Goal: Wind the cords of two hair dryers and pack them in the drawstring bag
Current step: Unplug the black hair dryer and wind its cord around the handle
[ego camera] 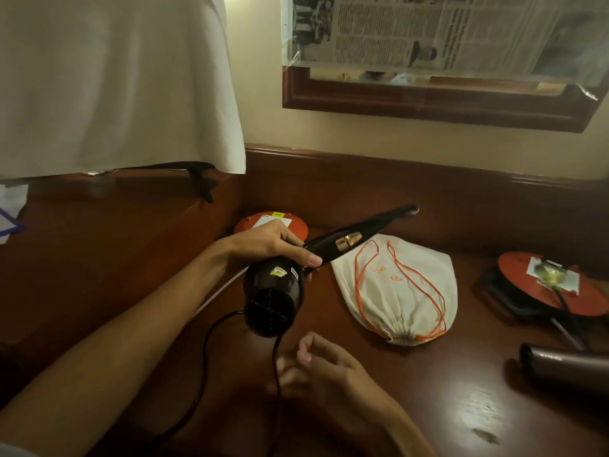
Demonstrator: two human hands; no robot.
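Holding a black hair dryer in the left hand, right hand loosely open near its unwound cord; drawstring bag cinched, empty-looking.

Wooden table: drawstring bag, brown dryer.

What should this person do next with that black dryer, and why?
Probably pinch the hanging cord with the right hand and start looping it. The left hand already holds the black hair dryer up, its cord dangles loose, and the right hand is open right beside it. The drawstring bag lies cinched.
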